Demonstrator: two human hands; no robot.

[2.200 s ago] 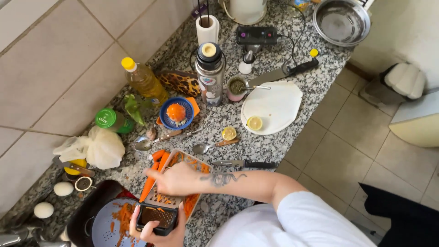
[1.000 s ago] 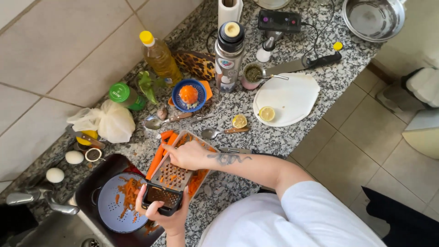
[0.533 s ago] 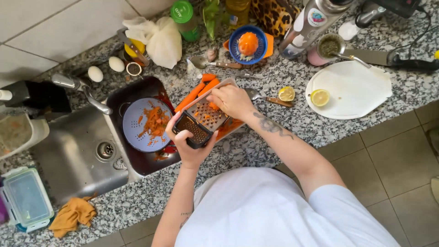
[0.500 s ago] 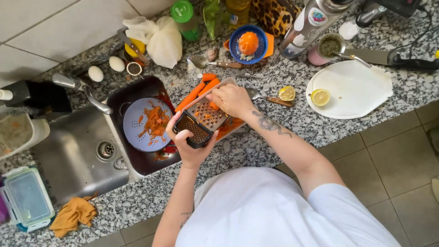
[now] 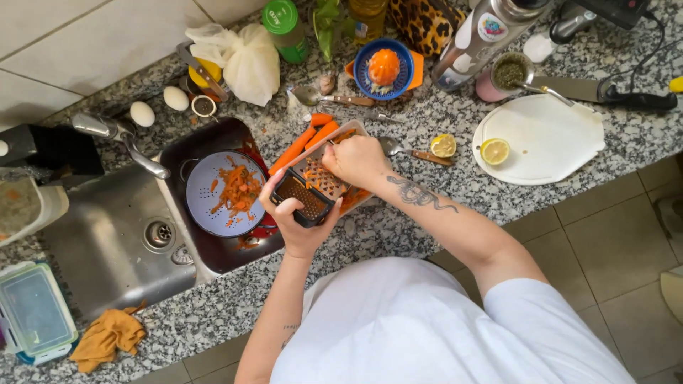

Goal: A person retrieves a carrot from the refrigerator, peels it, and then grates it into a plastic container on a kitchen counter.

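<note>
Home kitchen: speckled granite counter (image 5: 427,128), steel sink (image 5: 107,242) with tap (image 5: 121,139), tiled wall and floor, eggs (image 5: 142,114), white cutting board (image 5: 548,142), oil bottle (image 5: 368,18).

1. The left hand (image 5: 297,222) grips the black handle end of a box grater (image 5: 313,188), which lies tilted across a tray (image 5: 356,131) on the granite counter (image 5: 398,227).
2. The right hand (image 5: 359,160) presses down on the grater's upper face; what it holds is hidden under the fingers.
3. Whole carrots (image 5: 306,141) lie on the tray just beside the grater.
4. A pale blue plate (image 5: 206,210) with grated carrot sits in a dark pan (image 5: 235,252) at the sink's edge, left of the grater.
5. A white cutting board (image 5: 544,142) carries a lemon half (image 5: 494,151); another lemon half (image 5: 444,145) lies on the counter between board and tray.
6. A blue citrus juicer (image 5: 384,67) stands behind the tray.
</note>
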